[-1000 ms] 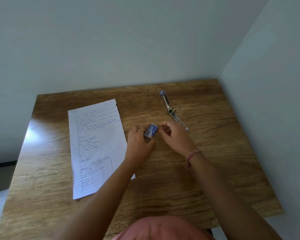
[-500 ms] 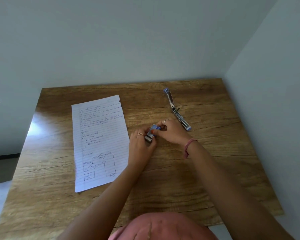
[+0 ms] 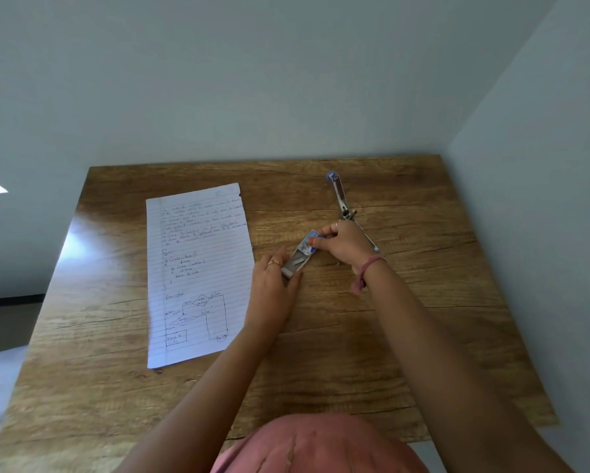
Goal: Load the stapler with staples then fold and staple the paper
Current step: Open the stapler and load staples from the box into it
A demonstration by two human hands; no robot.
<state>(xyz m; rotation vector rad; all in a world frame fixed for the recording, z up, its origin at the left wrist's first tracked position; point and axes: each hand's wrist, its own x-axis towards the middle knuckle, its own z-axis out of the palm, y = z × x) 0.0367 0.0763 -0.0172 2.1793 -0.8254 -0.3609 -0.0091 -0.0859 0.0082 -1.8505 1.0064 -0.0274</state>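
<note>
Two hands meet over a small staple box (image 3: 302, 254) near the middle of the wooden table (image 3: 372, 336). The left hand (image 3: 273, 285) grips the grey inner tray (image 3: 295, 263) at its near end, thumb curled along one side and fingers along the other. The right hand (image 3: 346, 243) pinches the blue sleeve (image 3: 313, 241) at the far end between thumb and fingertips. Tray and sleeve are partly slid apart, so the tray's open top shows between the hands, with pale strips inside that look like staples — too small to be sure.

Beyond the right hand lies the stapler (image 3: 342, 203), swung wide open and flat on the table, its blue-tipped end pointing to the far edge; its near half runs behind the right hand, and only the tip shows by the wrist. No hand touches it.

Left of the hands lies the paper (image 3: 198, 268), a lined sheet flat and unfolded, with handwriting on its upper part and a hand-drawn flow chart lower down. The left forearm crosses its near right corner.

A pink band (image 3: 366, 269) circles the right wrist, and rings show on both hands — pink cloth fills the bottom edge of the view
</note>
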